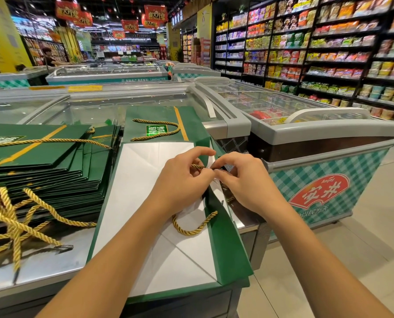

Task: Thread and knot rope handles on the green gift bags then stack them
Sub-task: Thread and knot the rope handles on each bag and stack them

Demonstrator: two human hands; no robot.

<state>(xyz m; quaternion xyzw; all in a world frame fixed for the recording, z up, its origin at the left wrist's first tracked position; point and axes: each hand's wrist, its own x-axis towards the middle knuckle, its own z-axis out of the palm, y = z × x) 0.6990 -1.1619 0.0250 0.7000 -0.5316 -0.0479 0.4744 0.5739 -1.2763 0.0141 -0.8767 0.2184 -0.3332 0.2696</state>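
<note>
Green card is folding back along the right edge of the gift bag [223, 244], which is lying flat on the steel top [44, 269] with its white inside facing up in front of the person. Both hands are meeting at the far end of that green edge. The left hand [180, 182] is curling its fingers and pinching the gold rope [203, 224] between thumb and forefinger. From there the rope is passing under the palm and looping out across the white paper, touching the green fold. The right hand [242, 180] is curling too, its fingertips pressing close to the left ones and pinching the same rope at the bag's rim, though the exact bit it is gripping is hiding behind the fingers.

Just left of the bag, a stack of green bags [53, 175] is sitting on the steel top, with a rope handle draping across the uppermost one. Loose gold ropes [14, 228] are lying tangled in front of the stack. Beyond the white panel, another green bag [196, 127] is lying flat, its handle arcing over a label. To the right, a chest freezer [324, 131] with a green check front is standing in the aisle, and shelves [329, 53] of coloured packets are running along behind it.
</note>
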